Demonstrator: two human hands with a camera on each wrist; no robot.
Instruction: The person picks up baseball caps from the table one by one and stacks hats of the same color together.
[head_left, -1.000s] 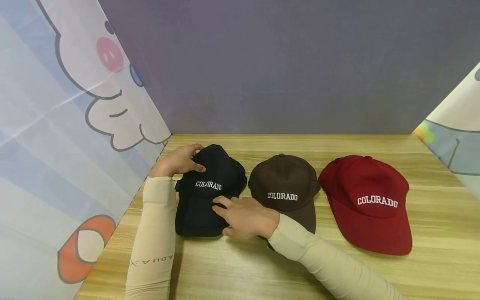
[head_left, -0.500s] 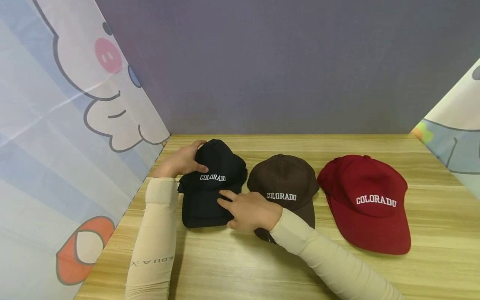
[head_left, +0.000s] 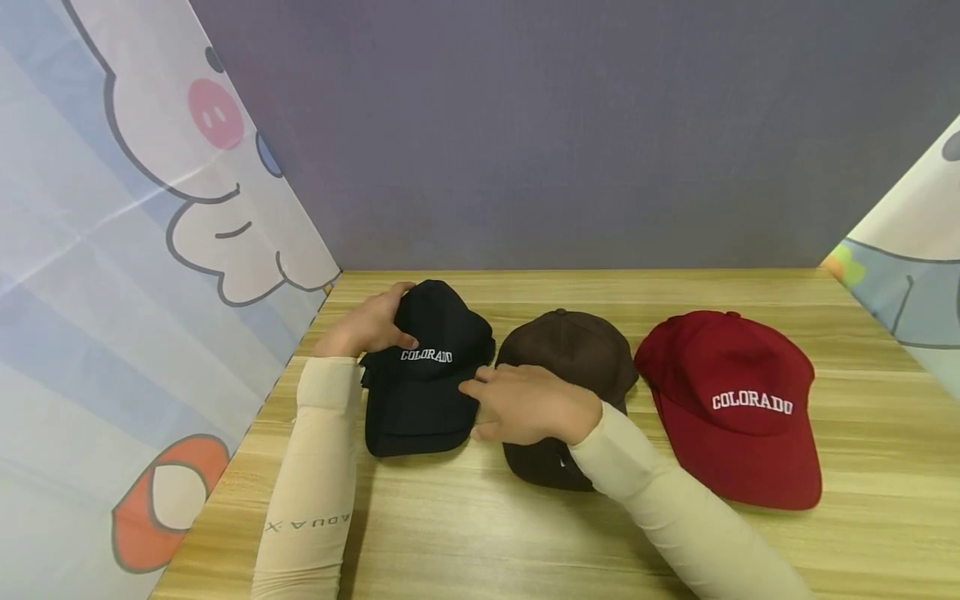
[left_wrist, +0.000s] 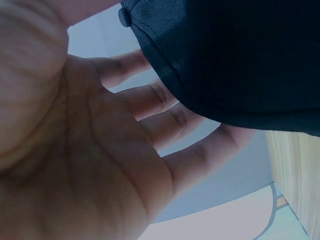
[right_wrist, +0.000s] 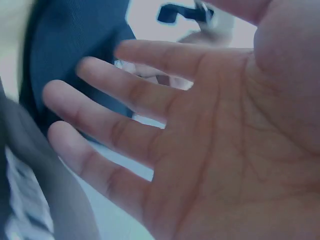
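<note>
A black cap (head_left: 423,408) with white COLORADO lettering lies at the left, brim toward me. My left hand (head_left: 369,323) grips its crown, thumb on the front and fingers behind; in the left wrist view those fingertips pass behind the dark cloth (left_wrist: 240,60). Fingers spread and nearly straight, my right hand (head_left: 536,404) is at the right edge of the black brim. It overlaps the brown cap (head_left: 566,342) in the head view and hides that cap's lettering. The right wrist view shows the open palm (right_wrist: 210,140), with nothing in it.
A red cap (head_left: 738,367), also lettered COLORADO, lies to the right of the brown one. All three sit in a row on a wood-grain table (head_left: 450,533). A grey panel (head_left: 562,142) stands behind, and a cartoon-printed sheet (head_left: 135,317) borders the left side.
The black cap has shifted away from me and slightly right, with my left hand on it. My right hand has drawn off its brim toward the right, over the brown cap.
</note>
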